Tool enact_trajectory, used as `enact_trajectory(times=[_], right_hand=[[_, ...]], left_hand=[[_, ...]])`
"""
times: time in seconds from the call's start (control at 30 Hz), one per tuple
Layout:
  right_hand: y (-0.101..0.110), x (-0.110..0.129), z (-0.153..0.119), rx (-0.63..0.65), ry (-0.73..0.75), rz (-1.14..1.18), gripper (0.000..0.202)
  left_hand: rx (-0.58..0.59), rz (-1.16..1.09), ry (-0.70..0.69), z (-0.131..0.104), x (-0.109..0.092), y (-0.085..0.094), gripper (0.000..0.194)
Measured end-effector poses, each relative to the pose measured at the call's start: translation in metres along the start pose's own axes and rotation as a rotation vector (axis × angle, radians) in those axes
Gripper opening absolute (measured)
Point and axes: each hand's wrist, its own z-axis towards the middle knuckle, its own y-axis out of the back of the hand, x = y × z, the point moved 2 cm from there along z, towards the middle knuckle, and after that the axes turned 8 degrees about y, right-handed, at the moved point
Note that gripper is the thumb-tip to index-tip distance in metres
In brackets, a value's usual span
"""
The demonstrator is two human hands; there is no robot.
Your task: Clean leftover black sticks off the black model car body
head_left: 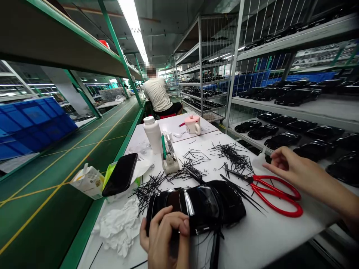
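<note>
A glossy black model car (224,201) lies on the white tabletop in front of me. My left hand (168,237) is curled over its near left end, the fingertips resting on the body. Thin black strands and a dark strip (215,250) hang by the car's near side. At the right, my right hand (286,164) has its fingers bent and apart. Its thumb tip comes up to a small white bottle with a thin nozzle (258,160); whether they touch is unclear. Red-handled scissors (276,192) lie below that hand, blades towards the car.
Loose black strips (232,155) are scattered behind the car. Crumpled tissue (120,228), a phone (120,173), a carton (88,181), a white bottle (153,132) and a lidded mug (192,125) stand or lie around. A green conveyor (56,183) runs left; racks of cars (297,108) stand right. A person (158,93) sits ahead.
</note>
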Motion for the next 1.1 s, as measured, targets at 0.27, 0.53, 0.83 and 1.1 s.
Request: enact_trajectory(times=[0.27,0.53,0.83,1.1], right_hand=[[-0.050,0.057,-0.015,0.512,0.084,0.096,0.010],[-0.014,0.051,0.017,0.169,-0.079,0.501,0.052],[-0.030,0.139,0.002,0.060,0.136,0.772,0.012],[-0.033,0.132,0.000,0.156,0.143,0.764,0.013]], left_hand=[[-0.011,-0.154,-0.012,0.010,-0.030,-0.007,0.022],[-0.007,-0.240,0.083,0.000,-0.015,0.000,0.024],[-0.034,-0.268,0.107,-0.001,-0.017,-0.001,0.024],[0.009,-0.132,0.006,-0.001,-0.025,-0.004,0.024]])
